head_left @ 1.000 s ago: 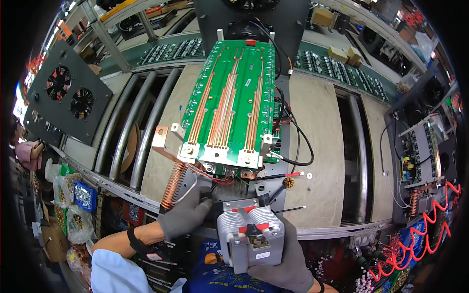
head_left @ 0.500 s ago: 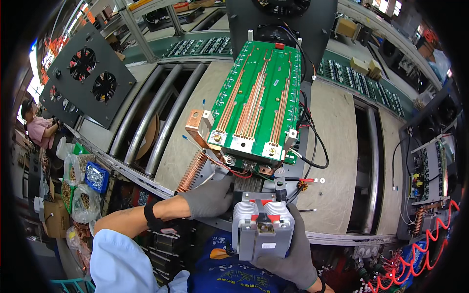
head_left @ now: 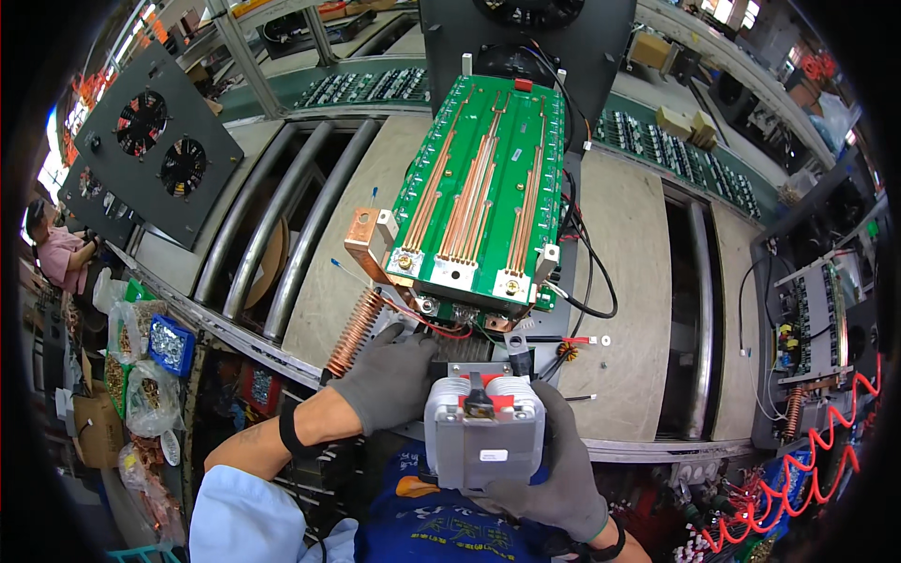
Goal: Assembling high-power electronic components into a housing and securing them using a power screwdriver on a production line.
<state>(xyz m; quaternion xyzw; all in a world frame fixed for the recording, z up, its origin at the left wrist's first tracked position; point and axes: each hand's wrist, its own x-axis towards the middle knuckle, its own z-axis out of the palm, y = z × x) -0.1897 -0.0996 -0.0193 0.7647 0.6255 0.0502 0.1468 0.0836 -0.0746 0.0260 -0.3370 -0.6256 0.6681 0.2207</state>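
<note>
A worker's gloved right hand is clamped around the side and lower end of a grey coil block with pale ribbed windings, held at the near edge of the tabletop. The left hand, just beside the block and apart from the right, reaches in with curled fingers; whether it grips anything cannot be told.

Just past the left hand, a copper coil leans at a slant, with a copper block farther beyond. Ahead of both hands lies a green circuit board lined with copper strips. Beyond the right hand, a black cable with a red end lies near a small wound ring and a pale washer.

Farther out on the left hand's side are metal rollers, a dark fan panel, a blue bin and a co-worker in pink. Well out past the right hand hangs a red coiled hose.
</note>
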